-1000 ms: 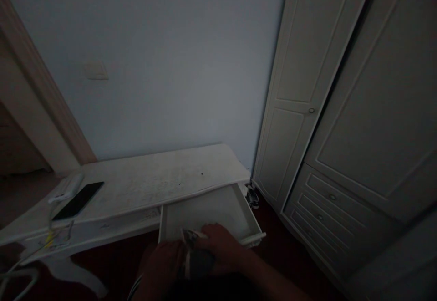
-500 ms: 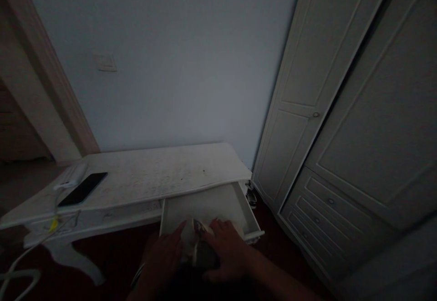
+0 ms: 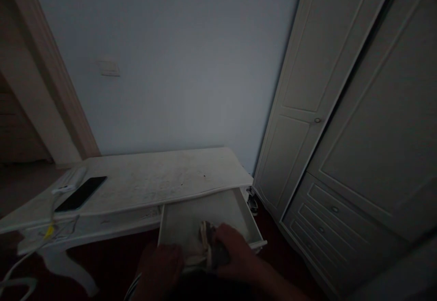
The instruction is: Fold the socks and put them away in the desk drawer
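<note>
A drawer (image 3: pixel 191 211) is pulled out of the white table (image 3: pixel 160 171). Over its front part my right hand (image 3: pixel 235 253) is closed round a dark grey bundle with a light patterned edge (image 3: pixel 205 233); its exact kind is too dark to make out. My left hand (image 3: pixel 163 264) sits at the drawer's front left corner, fingers curled in. What those fingers hold, if anything, is hidden. A pale patch, perhaps cloth, shows between the two hands.
A black phone (image 3: pixel 82 194) and a white device with a cable (image 3: pixel 70 180) lie on the table's left end. A grey wardrobe (image 3: pixel 293 155) stands close on the right, with shoes (image 3: pixel 252 204) on the floor beside it. Behind is a wall with a switch (image 3: pixel 109 68).
My right hand has closed round the grey bundle and tipped it more upright. The left hand's fingers, stretched out before, have curled and drawn back toward the drawer's front left.
</note>
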The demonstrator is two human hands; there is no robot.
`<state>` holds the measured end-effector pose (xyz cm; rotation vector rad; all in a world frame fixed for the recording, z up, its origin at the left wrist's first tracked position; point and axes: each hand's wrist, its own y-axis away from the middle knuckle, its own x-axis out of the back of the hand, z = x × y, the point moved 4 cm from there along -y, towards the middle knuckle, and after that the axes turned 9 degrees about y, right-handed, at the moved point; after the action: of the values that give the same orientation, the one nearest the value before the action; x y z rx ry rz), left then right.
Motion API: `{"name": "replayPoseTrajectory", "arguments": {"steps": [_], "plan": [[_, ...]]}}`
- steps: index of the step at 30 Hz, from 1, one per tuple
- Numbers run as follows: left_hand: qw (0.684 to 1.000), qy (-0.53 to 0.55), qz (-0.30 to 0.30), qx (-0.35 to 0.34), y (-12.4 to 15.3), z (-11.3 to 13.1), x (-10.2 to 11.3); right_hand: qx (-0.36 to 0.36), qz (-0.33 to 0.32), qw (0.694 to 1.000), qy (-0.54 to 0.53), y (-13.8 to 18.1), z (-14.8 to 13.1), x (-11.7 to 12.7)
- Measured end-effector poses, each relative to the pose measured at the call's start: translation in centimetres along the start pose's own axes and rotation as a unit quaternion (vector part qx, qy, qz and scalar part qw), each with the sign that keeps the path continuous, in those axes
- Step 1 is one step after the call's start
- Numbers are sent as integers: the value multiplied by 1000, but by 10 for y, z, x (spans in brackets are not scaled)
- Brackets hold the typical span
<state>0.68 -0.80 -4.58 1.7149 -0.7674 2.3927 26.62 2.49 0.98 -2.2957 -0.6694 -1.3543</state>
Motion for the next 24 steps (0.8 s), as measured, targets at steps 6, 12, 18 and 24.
{"name": "replayPoseTrajectory", "arguments": {"steps": [6,12,18,24], "plan": [[998,-55,-2,23,-2,6,1,-43,-7,995,-95,18,34,48],[998,34,58,3,-1,-7,0,3,-65,994,87,-19,2,-8],[991,104,70,45,1,-18,0,108,-26,992,62,-56,-66,-56],[997,58,42,12,-4,-8,-1,76,-34,996,12,-47,-53,-40]]}}
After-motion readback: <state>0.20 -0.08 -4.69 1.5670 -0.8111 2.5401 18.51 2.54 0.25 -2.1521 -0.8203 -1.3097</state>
